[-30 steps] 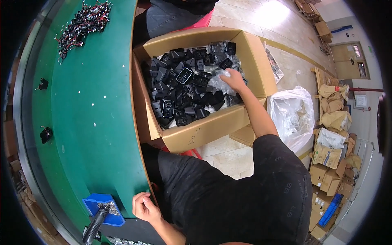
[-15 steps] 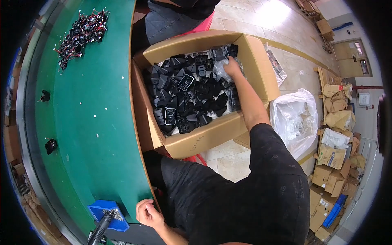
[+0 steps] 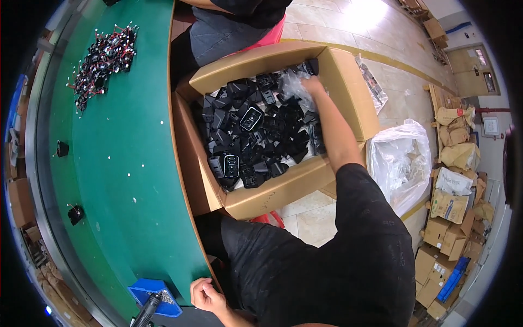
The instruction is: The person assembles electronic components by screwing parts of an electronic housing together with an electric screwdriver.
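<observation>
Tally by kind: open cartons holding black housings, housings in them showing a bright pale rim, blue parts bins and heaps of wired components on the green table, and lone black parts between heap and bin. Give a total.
Open cardboard carton: 1
Pale-rimmed black housings: 2
Blue parts bin: 1
Heap of wired components: 1
Lone black parts: 2
Total: 7

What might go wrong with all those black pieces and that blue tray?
Two things, maybe. The right hand is gripping crumpled clear plastic among loosely piled black plastic housings, so the plastic could snag and knock some about. Also, the left hand is near the blue tray of small metal screws; a bump might spill them.
</observation>
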Demonstrator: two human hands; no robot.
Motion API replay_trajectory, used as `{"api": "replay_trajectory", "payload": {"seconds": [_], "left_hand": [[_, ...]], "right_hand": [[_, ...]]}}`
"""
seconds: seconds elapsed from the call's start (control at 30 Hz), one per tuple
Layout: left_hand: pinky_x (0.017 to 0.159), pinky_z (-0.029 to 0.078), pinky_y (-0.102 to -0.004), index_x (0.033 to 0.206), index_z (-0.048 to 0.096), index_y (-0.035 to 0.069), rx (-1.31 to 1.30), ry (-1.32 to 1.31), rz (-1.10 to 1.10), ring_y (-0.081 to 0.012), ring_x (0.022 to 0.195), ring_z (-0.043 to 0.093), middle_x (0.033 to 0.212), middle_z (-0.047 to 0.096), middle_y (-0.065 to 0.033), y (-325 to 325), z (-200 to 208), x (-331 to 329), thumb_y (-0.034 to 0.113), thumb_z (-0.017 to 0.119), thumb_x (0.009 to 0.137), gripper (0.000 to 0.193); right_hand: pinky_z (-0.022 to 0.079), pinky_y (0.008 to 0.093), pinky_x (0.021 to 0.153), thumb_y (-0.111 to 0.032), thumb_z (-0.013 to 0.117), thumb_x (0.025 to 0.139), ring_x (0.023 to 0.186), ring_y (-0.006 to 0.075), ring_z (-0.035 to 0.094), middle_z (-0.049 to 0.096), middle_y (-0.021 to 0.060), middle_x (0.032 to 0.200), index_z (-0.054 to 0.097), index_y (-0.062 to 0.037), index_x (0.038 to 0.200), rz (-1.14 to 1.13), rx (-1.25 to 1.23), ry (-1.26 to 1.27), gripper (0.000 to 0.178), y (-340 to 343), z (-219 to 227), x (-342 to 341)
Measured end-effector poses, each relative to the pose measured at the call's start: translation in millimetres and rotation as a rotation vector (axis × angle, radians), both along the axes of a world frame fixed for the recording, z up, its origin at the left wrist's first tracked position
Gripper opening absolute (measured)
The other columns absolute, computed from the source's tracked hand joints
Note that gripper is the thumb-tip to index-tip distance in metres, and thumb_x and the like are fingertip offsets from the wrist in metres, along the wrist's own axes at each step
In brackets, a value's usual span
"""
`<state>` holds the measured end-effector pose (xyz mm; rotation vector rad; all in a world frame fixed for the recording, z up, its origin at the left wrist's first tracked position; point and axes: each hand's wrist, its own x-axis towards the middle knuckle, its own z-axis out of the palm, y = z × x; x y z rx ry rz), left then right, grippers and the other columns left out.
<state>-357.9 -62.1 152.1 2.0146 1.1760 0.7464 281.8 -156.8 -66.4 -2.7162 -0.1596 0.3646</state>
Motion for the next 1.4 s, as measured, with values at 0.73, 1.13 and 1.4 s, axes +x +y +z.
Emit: {"api": "replay_trajectory", "payload": {"seconds": [0.73,1.13,1.4], "left_hand": [[0.053,0.041,-0.028,0.069,0.055,-0.002,-0.004,0.04,0.093,-0.0196,0.057,0.054,0.065,0.059,-0.0107,-3.0,-1.4,3.0,0.011,0.056,0.086,0.022],[0.052,0.04,-0.028,0.068,0.054,-0.002,0.039,0.043,0.107,-0.0192,0.057,0.053,0.064,0.058,-0.0101,-3.6,-2.0,4.7,0.013,0.056,0.086,0.023],[0.05,0.038,-0.0255,0.069,0.054,-0.001,0.064,0.053,0.065,-0.0151,0.056,0.049,0.068,0.059,-0.0094,-3.3,-4.1,4.0,0.008,0.053,0.086,0.02]], "right_hand": [[0.049,0.0407,0.081,-0.029,0.065,0.074,0.091,0.0338,0.065,0.067,0.0233,0.094,0.067,0.0031,0.096,0.008,0.231,-0.161,0.039,5.0,20.6,4.9],[0.046,0.0285,0.088,-0.011,0.06,0.075,0.094,0.0145,0.061,0.067,0.0089,0.108,0.064,-0.0031,0.115,0.614,0.703,0.356,0.041,-14.2,70.3,-37.2],[0.05,0.0394,0.082,-0.028,0.067,0.072,0.091,0.032,0.064,0.066,0.0209,0.097,0.063,-0.0001,0.105,0.217,0.228,-0.133,0.043,-8.5,26.9,-5.0]]}}
